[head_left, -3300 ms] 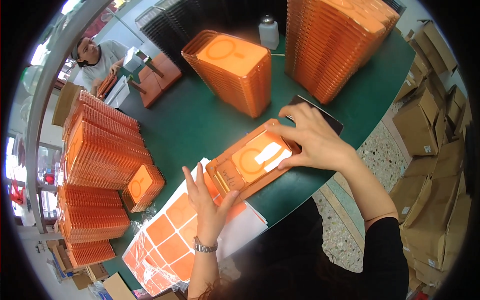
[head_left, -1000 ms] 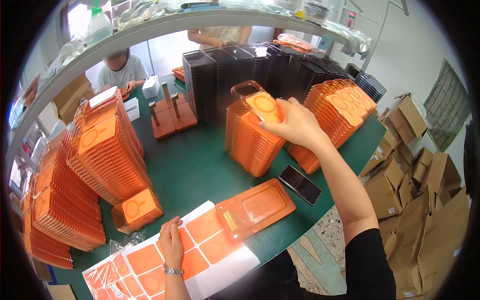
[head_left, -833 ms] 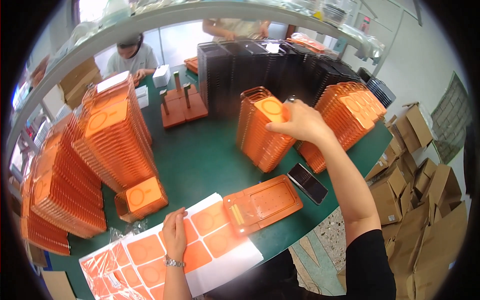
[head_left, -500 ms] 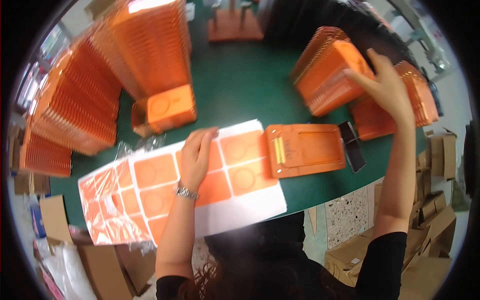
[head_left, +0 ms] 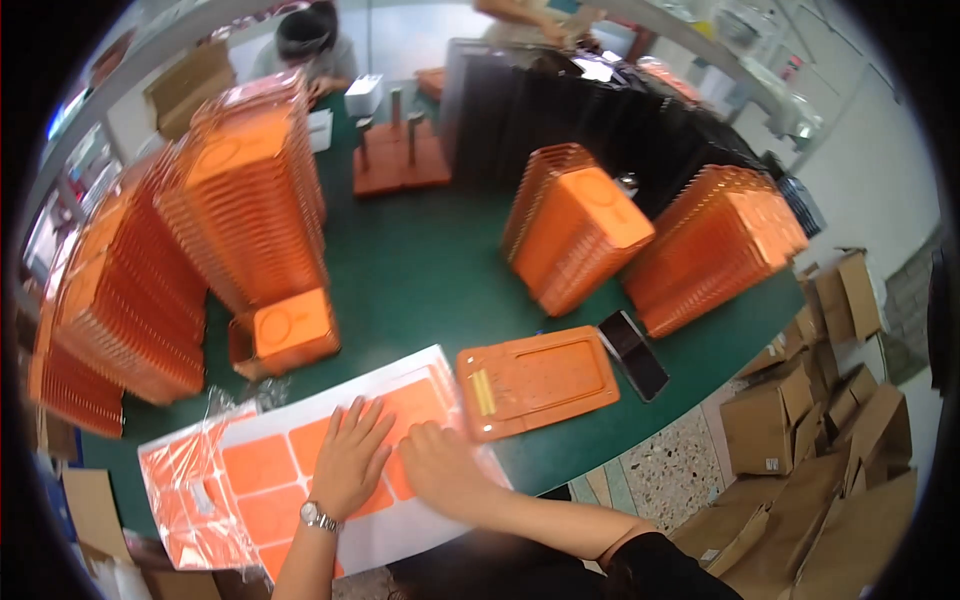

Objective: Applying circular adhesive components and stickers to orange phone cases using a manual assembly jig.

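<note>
A white sheet (head_left: 385,540) with rows of orange square labels lies along the table's near edge. My left hand (head_left: 350,460) rests flat on it, fingers slightly spread, a metal watch at the wrist. Just to its right, my right hand (head_left: 440,470) bends its fingers down onto the labels; its fingertips are partly hidden, so what they pinch cannot be made out. Crinkled clear film (head_left: 200,490) covers the sheet's left part. Right of the sheet sits an orange plastic tray-like fixture (head_left: 545,380) with a recessed rectangle and a yellow strip. Beside that lies a black phone (head_left: 634,356).
Tall stacks of orange plastic cases (head_left: 245,200) line the left side; two shorter stacks (head_left: 580,225) stand at the right. Behind are a red-brown base with upright posts (head_left: 403,165) and a row of black cases (head_left: 590,120). Cardboard boxes (head_left: 770,425) fill the floor at right.
My right hand has come down from the orange stack at the right to the label sheet. The left hand stays on the sheet, fingers now more spread. The view has shifted.
</note>
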Motion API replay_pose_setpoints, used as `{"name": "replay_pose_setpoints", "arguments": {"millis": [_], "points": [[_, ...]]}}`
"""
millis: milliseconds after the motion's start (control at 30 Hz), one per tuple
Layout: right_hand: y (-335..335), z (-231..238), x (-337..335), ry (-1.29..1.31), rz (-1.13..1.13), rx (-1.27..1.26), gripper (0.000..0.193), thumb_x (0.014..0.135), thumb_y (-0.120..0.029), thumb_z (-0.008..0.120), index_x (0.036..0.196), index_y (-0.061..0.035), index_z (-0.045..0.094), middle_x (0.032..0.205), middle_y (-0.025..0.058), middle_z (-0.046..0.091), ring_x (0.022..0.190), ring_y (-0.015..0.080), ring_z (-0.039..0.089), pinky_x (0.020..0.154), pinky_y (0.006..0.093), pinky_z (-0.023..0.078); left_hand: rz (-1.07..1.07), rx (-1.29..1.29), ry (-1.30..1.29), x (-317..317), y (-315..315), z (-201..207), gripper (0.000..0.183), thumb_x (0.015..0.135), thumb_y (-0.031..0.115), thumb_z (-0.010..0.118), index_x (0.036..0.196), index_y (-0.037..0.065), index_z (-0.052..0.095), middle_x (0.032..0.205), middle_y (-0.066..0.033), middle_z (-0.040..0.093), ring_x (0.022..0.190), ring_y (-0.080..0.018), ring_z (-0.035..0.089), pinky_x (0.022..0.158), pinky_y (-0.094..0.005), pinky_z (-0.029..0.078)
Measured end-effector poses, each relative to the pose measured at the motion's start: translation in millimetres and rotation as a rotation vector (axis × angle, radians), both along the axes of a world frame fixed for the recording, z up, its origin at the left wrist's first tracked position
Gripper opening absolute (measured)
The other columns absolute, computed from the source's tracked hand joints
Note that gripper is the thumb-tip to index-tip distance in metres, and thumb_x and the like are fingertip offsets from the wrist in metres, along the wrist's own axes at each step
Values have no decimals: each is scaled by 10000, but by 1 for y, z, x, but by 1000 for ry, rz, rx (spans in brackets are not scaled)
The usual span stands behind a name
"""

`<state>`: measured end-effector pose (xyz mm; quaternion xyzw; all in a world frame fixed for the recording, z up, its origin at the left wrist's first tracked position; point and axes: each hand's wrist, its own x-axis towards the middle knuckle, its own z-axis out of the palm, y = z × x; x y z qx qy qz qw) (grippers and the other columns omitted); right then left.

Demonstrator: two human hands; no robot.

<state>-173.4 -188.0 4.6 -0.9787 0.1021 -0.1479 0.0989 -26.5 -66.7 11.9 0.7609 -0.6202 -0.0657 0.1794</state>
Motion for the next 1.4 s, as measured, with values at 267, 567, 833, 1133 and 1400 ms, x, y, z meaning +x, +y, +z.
{"name": "replay_pose_setpoints", "arguments": {"millis": [267,567,833,1133,1400], "points": [[-10,-5,3,-91,10,119,132,831,-134,618,906,-26,600,962,122,541,934,274,512,779,392,426,110,-43,161,-9,-11,2,393,1042,234,455,1371,106,628,1505,-117,526,1453,-339,395,1221,-510,230],[-24,39,-34,-311,128,310,101,850,-49,609,943,-59,648,1044,117,570,942,288,553,807,394,446,74,-2,248,-5,-12,10,493,1080,282,292,1414,64,583,1554,-151,463,1490,-353,331,1244,-486,151],[-80,130,-122,-551,-183,-148,293,623,-55,781,909,-90,732,1053,67,587,958,265,528,773,353,429,107,-61,307,15,-4,6,374,968,120,591,1333,61,645,1458,-180,564,1413,-336,466,1190,-471,313],[-126,75,-146,-399,-315,-101,237,714,-25,744,940,-89,708,1078,84,592,1002,288,545,843,394,444,509,-323,-266,145,2,33,388,997,271,644,1320,56,631,1387,-191,550,1278,-337,526,1077,-440,408],[-133,59,-136,-374,-309,-32,193,744,-61,785,922,-82,713,1058,83,594,976,285,551,836,389,466,424,-240,-66,165,12,24,340,982,207,668,1274,34,657,1337,-171,604,1261,-321,560,1048,-419,453]]}}
